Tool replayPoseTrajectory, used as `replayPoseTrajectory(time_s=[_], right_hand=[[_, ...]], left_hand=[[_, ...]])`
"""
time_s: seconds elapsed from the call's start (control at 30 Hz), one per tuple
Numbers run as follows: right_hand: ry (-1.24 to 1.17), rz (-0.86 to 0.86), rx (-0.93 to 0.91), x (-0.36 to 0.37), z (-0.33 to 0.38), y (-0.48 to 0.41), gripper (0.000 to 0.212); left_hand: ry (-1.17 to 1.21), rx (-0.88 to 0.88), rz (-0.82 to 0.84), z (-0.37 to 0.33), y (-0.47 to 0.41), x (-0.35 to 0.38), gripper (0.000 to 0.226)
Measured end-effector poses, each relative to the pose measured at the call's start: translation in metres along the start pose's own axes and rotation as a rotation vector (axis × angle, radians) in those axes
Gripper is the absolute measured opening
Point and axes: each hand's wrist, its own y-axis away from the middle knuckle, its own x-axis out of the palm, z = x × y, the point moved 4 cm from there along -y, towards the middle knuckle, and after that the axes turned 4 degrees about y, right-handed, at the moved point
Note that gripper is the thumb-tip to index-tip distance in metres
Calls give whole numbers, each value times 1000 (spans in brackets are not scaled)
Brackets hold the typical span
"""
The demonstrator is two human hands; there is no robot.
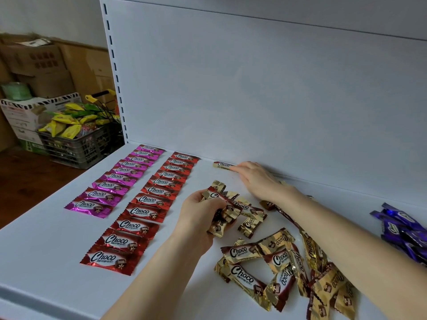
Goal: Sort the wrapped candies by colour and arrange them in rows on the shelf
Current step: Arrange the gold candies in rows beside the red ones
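Note:
On the white shelf (57, 262) a row of several pink candies (115, 179) runs front to back at the left. Beside it lies a longer row of red candies (150, 204). My left hand (198, 215) grips a bunch of gold candies (223, 211) above the shelf. My right hand (256, 179) reaches to the back wall, its fingertips on a single gold candy (221, 164) lying there. A loose pile of gold candies (277, 266) lies at the front right, partly under my right forearm.
A heap of purple candies (402, 229) lies at the far right edge. Left of the shelf, on the floor, a grey crate (76, 146) holds yellow and green packets, with cardboard boxes (34, 63) behind it. The shelf's back panel (254, 88) rises straight behind the rows.

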Motion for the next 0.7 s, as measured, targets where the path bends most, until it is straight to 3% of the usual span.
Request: replayPoseTrajectory(time_s=[0.37,0.47,0.6,0.7], right_hand=[[-376,-185,4,-42,14,45,38],[-561,-190,-6,-54,31,67,32],[-631,-140,-34,-58,45,87,20],[-686,-206,10,-60,45,93,14]], left_hand=[[-4,50,45,-3,0,0,11],[43,96,76,-7,2,2,12],[77,178,117,-11,5,5,15],[67,200,145,-11,6,8,22]])
